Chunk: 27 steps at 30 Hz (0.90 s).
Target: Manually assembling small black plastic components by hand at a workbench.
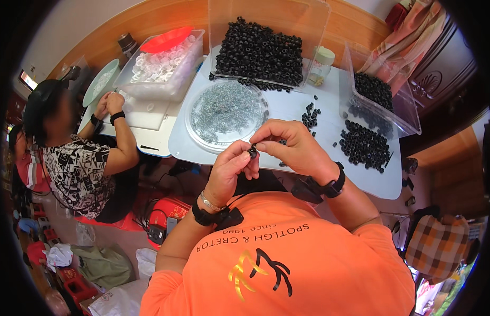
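Close in front of my chest, my left hand (226, 174) pinches a small round black plastic part (252, 152) between thumb and fingers. My right hand (300, 148) comes in from the other side, its thumb and forefinger closed together at the top of that part. Whatever is between those right fingertips is too small to make out. Just beyond my hands lies a round clear tray (189, 122) with many tiny transparent rings (224, 108) in it. Loose black parts (310, 116) lie on the white table past my right hand.
A tilted clear bin (321, 31) holds a heap of black parts; a smaller clear bin (408, 118) and a black pile (365, 146) are to the right. A lidded jar (321, 66) stands between. At left, a person (79, 158) works beside a tub (174, 90) of white pieces.
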Motion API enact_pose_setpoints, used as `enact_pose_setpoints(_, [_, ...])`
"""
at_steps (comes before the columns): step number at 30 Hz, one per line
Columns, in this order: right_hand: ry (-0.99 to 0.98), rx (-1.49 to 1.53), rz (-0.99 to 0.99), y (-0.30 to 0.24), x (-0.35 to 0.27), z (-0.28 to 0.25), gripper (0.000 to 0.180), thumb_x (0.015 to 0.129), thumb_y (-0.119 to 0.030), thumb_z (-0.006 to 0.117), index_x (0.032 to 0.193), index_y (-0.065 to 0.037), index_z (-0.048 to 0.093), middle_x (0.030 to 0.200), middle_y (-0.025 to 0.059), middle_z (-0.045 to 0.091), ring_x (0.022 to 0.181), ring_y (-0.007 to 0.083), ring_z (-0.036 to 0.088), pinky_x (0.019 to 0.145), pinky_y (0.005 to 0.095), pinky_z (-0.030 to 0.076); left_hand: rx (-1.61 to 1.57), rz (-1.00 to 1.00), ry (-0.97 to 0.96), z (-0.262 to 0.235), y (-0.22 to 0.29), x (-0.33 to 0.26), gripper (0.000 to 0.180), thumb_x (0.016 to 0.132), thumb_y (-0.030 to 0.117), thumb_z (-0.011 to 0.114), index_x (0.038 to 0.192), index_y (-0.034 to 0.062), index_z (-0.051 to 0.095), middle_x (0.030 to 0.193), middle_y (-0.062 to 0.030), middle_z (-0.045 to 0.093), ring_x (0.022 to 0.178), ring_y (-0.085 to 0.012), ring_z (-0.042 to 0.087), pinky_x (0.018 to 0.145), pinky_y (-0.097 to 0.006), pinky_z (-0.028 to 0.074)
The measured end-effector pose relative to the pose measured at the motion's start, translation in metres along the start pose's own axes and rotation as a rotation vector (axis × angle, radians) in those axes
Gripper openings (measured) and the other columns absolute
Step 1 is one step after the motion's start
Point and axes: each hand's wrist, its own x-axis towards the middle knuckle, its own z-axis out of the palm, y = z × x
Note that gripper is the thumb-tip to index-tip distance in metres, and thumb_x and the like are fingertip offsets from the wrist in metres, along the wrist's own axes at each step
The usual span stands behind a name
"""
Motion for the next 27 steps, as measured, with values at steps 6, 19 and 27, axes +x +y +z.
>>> enact_pose_setpoints(6, [-0.020,-0.158,-0.098,0.003,0.000,-0.003,0.011,0.086,-0.001,0.063,0.095,0.002,0.067,0.086,0.0068,0.067,0.080,0.0114,0.063,0.073,0.0245,0.050,0.028,-0.033,0.017,-0.001,-0.002,0.003,0.025,0.095,0.029,0.050,0.097,0.0046,0.053,0.080,-0.0063,0.059,0.067,-0.0140,0.058,0.061,-0.023,0.043])
enact_pose_setpoints(19, [0.057,-0.102,-0.144,0.027,-0.001,0.004,0.023,0.079,-0.005,0.069,0.101,-0.001,0.067,0.095,0.0070,0.065,0.085,0.0128,0.061,0.069,0.0251,0.049,-0.072,-0.025,0.098,0.003,-0.007,0.007,0.024,0.097,0.025,0.044,0.101,0.0021,0.051,0.084,-0.0066,0.058,0.070,-0.0145,0.057,0.063,-0.024,0.044])
enact_pose_setpoints(27, [0.252,-0.270,-0.296,0.039,-0.002,0.018,0.028,0.074,-0.005,0.071,0.101,-0.007,0.065,0.103,0.0069,0.063,0.091,0.0210,0.060,0.073,0.0300,0.049,-0.170,-0.020,0.135,0.008,-0.010,0.013,0.023,0.098,0.022,0.041,0.102,0.0015,0.050,0.087,-0.0074,0.057,0.072,-0.0169,0.056,0.066,-0.027,0.045])
